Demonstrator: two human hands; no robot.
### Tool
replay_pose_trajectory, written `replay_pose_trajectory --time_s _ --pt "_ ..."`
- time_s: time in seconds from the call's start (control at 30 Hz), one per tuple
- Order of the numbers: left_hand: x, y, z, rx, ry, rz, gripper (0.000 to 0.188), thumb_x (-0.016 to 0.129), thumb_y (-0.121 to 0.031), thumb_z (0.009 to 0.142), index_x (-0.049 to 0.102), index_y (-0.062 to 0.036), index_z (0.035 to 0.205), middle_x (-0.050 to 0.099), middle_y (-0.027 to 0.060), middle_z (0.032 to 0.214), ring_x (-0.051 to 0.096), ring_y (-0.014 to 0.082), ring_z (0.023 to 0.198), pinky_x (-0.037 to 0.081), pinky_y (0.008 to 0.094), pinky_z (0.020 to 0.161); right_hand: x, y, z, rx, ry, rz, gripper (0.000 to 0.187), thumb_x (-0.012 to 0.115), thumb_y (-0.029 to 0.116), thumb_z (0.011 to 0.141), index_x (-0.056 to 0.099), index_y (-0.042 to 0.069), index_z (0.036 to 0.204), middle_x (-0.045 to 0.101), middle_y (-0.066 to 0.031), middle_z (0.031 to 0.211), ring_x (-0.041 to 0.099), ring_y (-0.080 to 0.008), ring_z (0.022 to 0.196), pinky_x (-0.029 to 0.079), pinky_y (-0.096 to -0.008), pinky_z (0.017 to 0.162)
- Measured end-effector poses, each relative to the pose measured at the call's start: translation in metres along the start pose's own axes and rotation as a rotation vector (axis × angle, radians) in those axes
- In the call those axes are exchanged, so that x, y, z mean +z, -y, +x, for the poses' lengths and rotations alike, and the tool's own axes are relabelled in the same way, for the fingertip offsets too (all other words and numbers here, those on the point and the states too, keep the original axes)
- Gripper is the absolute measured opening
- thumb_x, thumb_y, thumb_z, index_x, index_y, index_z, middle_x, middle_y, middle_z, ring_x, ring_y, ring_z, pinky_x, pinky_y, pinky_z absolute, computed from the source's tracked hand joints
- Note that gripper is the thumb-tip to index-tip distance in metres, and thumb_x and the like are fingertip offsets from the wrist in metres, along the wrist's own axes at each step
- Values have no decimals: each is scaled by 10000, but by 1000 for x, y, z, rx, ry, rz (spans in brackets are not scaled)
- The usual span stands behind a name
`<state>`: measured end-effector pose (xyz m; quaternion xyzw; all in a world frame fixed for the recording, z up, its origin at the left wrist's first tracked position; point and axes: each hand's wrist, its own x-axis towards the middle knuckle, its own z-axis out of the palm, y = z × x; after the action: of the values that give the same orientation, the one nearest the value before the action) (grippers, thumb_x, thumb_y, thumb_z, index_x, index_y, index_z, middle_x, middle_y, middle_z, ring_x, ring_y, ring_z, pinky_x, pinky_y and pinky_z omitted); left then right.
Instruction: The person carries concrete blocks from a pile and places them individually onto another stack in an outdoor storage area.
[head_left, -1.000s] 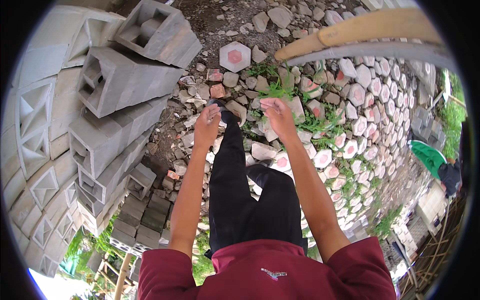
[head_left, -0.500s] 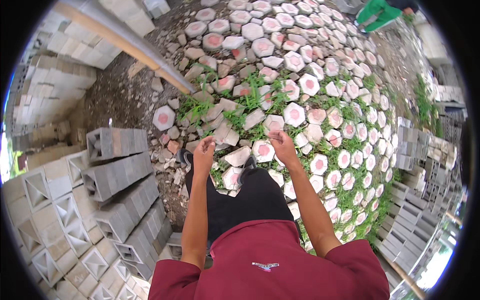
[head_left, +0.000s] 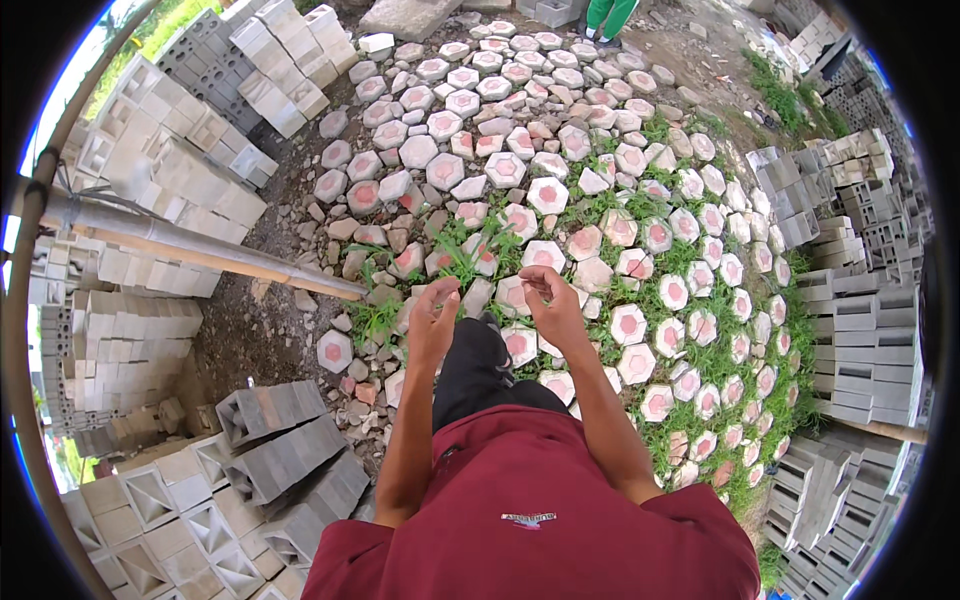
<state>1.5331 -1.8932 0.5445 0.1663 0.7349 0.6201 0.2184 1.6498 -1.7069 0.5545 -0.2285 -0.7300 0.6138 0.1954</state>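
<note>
My left hand [head_left: 432, 312] is raised in front of my body, its fingers loosely bent and nothing visible in it. Level with it, my right hand [head_left: 553, 304] also hangs in the air, fingers half curled, thumb apart, and no object in it. Below both lie hexagonal paving blocks, pale with a reddish centre; one paving block [head_left: 519, 345] shows just under my right hand. Grass [head_left: 470, 252] grows between the blocks beyond my hands. My shoe is partly hidden between my forearms.
Stacked hollow concrete blocks [head_left: 275, 420] and patterned vent blocks [head_left: 140, 505] stand at my left. A pole [head_left: 215, 252] slants down to the rubble. More block stacks [head_left: 860, 345] line the right. Someone in green trousers [head_left: 611, 14] stands at the far edge.
My view has shifted, with more of the far ground and left stacks showing. Both hands have drawn slightly closer together, still with nothing visible in them. The person in green appears higher up.
</note>
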Motion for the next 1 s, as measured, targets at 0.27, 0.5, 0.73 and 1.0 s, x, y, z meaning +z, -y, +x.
replay_pose_trajectory --time_s 0.27,0.5,0.73,1.0 --pt "75 -6 124 65 196 -3 285 556 -123 941 583 12 1191 640 116 1152 598 206 1126 474 301 900 -63 -11 79 -3 -189 -61 249 569 63 874 592 -19 1107 675 -126 1036 662 -208 964 511 -327 870" --pt "115 -69 284 240 260 17 289 566 -154 939 589 4 1180 645 114 1139 601 202 1097 483 329 881 -108 27 243 -130 -236 -122 271 579 52 870 584 -31 1128 671 -150 1033 663 -220 942 510 -331 853" --pt "142 -146 415 335 326 32 293 573 -147 941 586 1 1193 641 122 1149 605 205 1078 490 339 903 -152 75 338 -201 -318 -176 242 568 79 910 589 -5 1136 668 -108 1059 645 -190 996 486 -316 884" --pt "192 -165 520 283 336 81 278 576 -139 944 594 -7 1188 640 107 1154 593 189 1098 455 313 933 -192 50 444 -108 -394 -155 216 562 30 901 602 -7 1111 680 -84 1047 644 -142 972 494 -289 875"
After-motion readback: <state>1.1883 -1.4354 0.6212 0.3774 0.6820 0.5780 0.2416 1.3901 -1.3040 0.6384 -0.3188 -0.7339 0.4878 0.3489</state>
